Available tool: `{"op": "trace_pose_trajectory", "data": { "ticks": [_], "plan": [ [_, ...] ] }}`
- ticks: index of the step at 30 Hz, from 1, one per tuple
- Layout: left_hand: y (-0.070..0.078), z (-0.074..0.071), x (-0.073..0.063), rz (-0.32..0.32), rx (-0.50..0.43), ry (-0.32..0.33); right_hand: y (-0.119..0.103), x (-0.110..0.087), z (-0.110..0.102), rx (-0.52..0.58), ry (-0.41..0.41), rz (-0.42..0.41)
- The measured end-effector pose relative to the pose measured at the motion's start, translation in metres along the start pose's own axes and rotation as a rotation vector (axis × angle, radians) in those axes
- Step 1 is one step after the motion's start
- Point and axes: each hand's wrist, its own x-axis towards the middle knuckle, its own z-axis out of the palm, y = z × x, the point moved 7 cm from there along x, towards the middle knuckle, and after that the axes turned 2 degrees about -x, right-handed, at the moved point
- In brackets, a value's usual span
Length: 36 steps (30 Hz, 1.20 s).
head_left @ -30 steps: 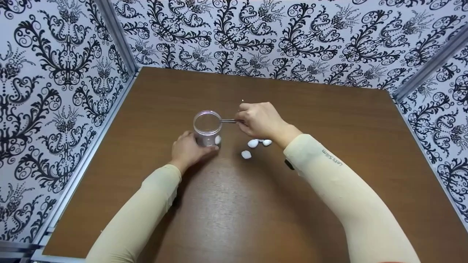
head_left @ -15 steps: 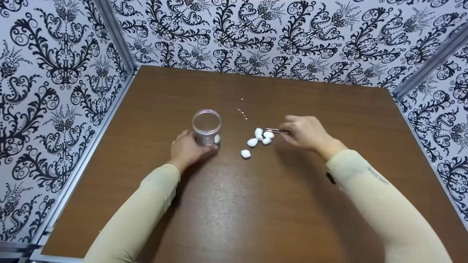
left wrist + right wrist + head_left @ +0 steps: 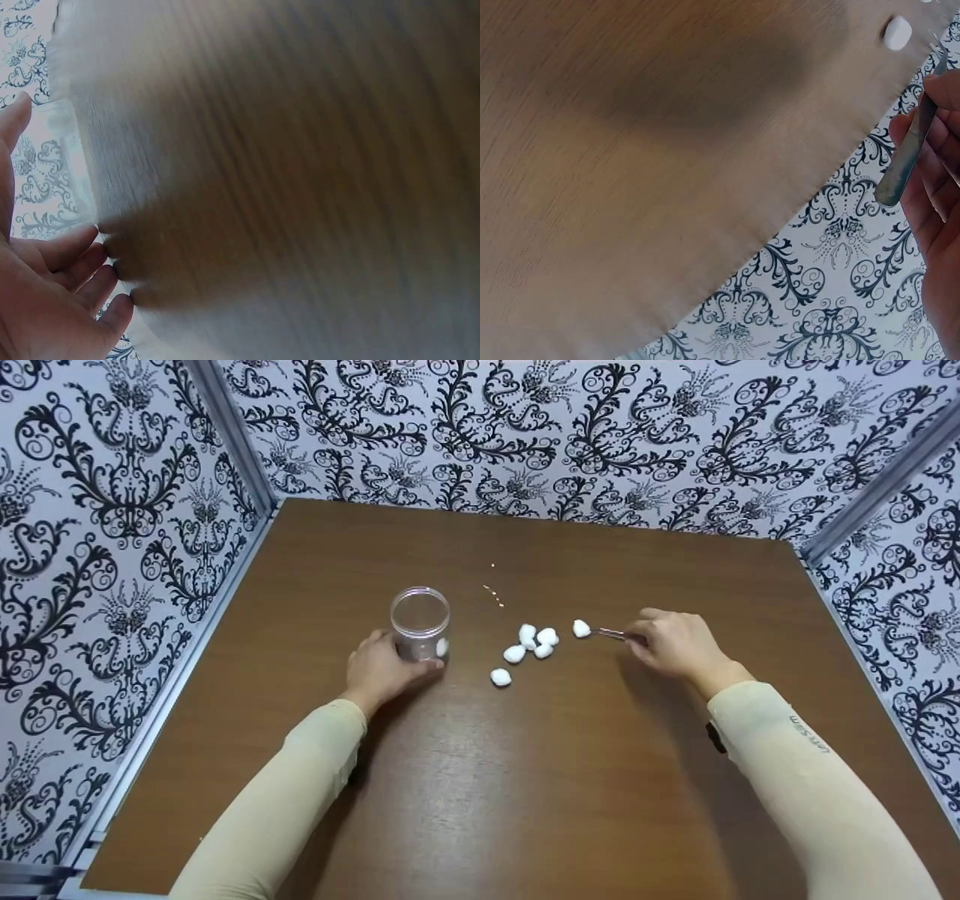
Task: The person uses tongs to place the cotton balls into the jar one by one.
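My right fingers pinch tweezers, best squeezed lightly at the rightmost cotton ball; left fingers clasp clear jar.

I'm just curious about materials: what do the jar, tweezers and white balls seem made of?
Jar: clear, glossy plastic or glass; the table shows through. Tweezers: probably metal, with a grey sheen. White balls: likely cotton, given their matte, soft-looking surfaces.

Black-scrolled white wallpaper covers the top and both sides, grey posts standing upper left and upper right; pale specks dot the brown table above centre.
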Motion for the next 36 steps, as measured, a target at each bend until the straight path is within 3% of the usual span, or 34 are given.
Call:
{"op": "trace_pose_trajectory", "data": {
  "ticks": [24,36],
  "plan": [
    [0.002,-0.002,0.000,-0.005,0.032,0.005,0.002,0.014,0.022,0.004,-0.102,0.064],
    [0.003,-0.002,-0.002,-0.006,0.018,-0.019,-0.001,0.017,0.029,-0.009,-0.098,0.029]
  ]
}}
